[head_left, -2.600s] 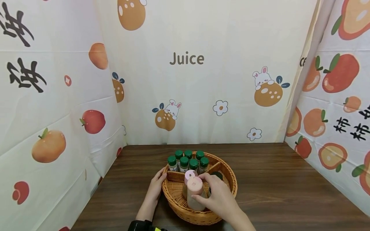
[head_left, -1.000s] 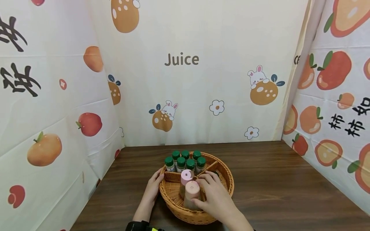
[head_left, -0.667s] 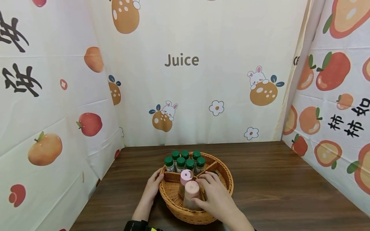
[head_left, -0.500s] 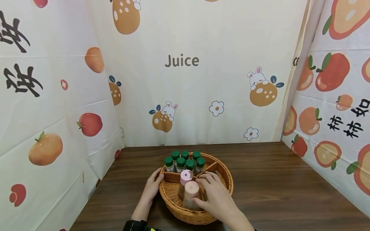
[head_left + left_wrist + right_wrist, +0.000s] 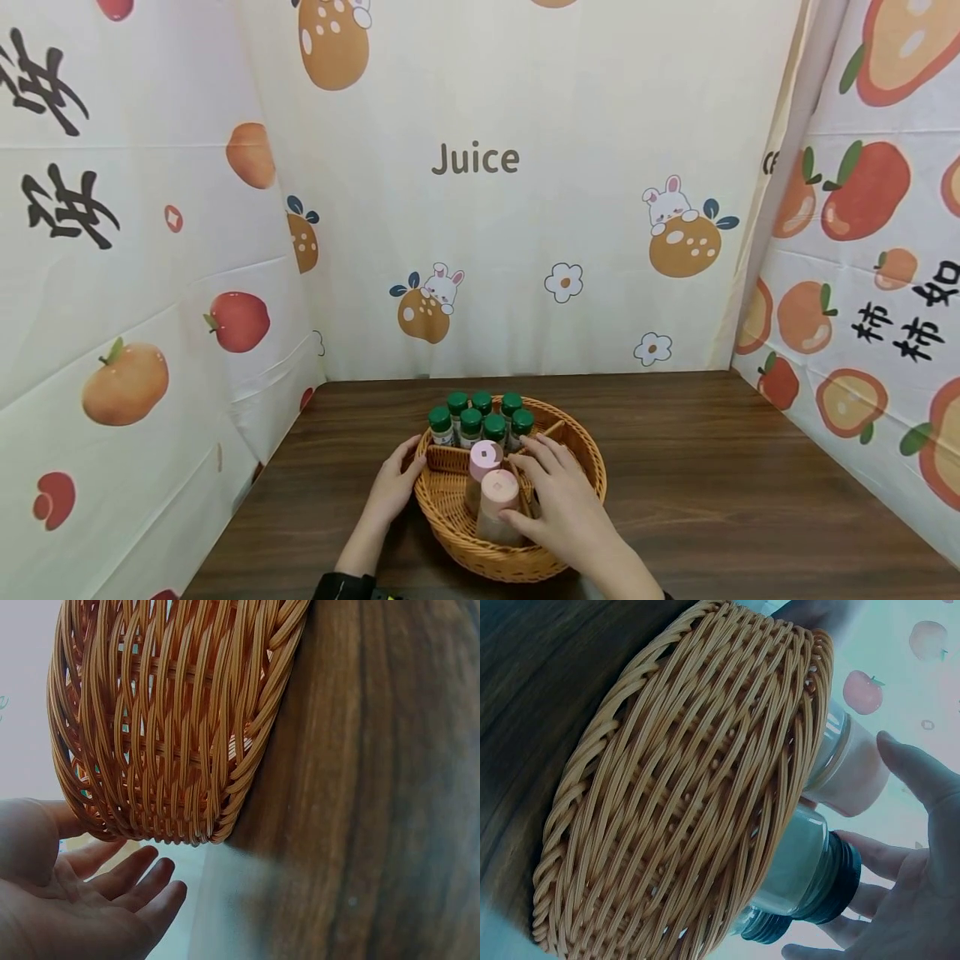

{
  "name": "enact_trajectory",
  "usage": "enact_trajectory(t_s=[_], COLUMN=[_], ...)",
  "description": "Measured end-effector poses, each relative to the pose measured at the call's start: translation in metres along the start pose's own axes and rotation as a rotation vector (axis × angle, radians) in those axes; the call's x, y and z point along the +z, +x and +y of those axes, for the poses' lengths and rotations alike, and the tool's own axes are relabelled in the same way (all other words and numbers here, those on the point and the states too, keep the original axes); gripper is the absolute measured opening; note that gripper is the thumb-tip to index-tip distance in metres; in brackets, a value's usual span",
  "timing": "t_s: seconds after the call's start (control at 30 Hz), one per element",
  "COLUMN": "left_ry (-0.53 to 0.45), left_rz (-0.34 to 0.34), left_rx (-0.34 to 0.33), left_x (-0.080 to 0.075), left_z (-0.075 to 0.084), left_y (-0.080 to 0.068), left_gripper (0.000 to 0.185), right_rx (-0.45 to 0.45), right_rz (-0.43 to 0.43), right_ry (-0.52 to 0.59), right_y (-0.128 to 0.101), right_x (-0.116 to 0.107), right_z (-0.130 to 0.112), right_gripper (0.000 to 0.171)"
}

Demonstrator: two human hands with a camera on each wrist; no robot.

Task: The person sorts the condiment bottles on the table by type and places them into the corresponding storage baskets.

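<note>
Your right hand (image 5: 564, 508) lies over the right side of the wicker basket (image 5: 581, 435), fingers loosely spread and gripping nothing; the thumb touches the nearer pink-capped bottle (image 5: 498, 504), which stands upright in the near-left compartment just in front of a second pink-capped bottle (image 5: 482, 467). From the right wrist view, black-capped jars (image 5: 817, 874) sit beneath your palm. Your left hand (image 5: 393, 487) rests flat and relaxed against the basket's outer left wall. Seven green-capped bottles (image 5: 480, 419) stand clustered in the far compartment. The basket sits on the dark wooden table (image 5: 750, 483).
</note>
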State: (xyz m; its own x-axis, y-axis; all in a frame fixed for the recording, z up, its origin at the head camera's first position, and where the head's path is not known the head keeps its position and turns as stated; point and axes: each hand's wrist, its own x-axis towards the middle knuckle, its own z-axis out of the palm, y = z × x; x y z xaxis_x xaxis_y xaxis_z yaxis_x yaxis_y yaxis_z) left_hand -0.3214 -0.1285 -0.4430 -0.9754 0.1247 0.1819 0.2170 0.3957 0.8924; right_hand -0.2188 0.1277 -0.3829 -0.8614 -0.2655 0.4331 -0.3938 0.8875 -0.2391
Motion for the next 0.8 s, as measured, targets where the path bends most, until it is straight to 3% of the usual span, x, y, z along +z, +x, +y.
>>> enact_trajectory(t_s=[0.53, 0.8], left_ry=[-0.009, -0.057], left_rz=[-0.014, -0.022], left_rx=[0.013, 0.035], left_x=[-0.001, 0.002], left_z=[0.002, 0.002], left_y=[-0.001, -0.002], left_gripper=[0.046, 0.046], right_rx=[0.091, 0.151], right_rz=[-0.089, -0.077], right_ry=[-0.043, 0.003], right_y=[0.008, 0.008], right_x=[-0.008, -0.011], right_z=[0.021, 0.035], right_gripper=[0.087, 0.084])
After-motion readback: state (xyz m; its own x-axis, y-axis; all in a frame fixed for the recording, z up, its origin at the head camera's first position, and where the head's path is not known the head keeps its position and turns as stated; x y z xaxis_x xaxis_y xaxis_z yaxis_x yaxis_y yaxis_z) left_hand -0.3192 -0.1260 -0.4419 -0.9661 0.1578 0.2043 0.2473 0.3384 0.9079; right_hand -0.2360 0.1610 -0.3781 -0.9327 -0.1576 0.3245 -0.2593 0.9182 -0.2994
